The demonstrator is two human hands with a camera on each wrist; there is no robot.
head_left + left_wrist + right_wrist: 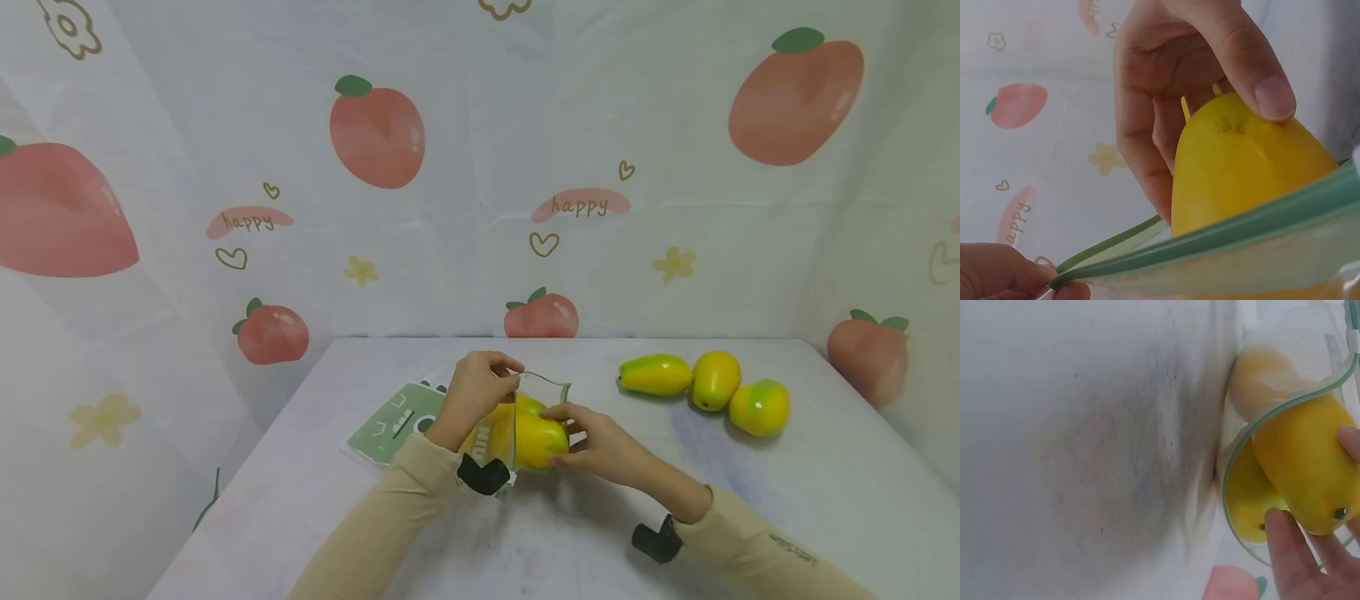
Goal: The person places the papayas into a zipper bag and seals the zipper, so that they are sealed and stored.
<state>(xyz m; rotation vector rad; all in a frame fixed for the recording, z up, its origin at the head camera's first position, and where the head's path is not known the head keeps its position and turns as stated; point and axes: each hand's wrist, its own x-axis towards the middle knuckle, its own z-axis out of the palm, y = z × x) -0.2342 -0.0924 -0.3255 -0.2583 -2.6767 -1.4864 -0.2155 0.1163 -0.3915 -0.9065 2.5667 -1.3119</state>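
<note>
OK, I see left grip [480, 390] pinching a clear plastic green-rimmed bag [1241, 234]; right grip [603, 448] curled wide round a plump yellow fruit [542, 443], partway in the bag's mouth. Three glossy yellow-green fruits [716, 380] lie farther right on the white tabletop [825, 517].

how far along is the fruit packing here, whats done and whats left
Apparently done: at least two yellow fruits are inside the clear bag.
In hand: the right hand holds another fruit at the bag's open mouth, while the left hand pinches its rim.
Probably left: three loose fruits on the table, then closing the bag.
</note>
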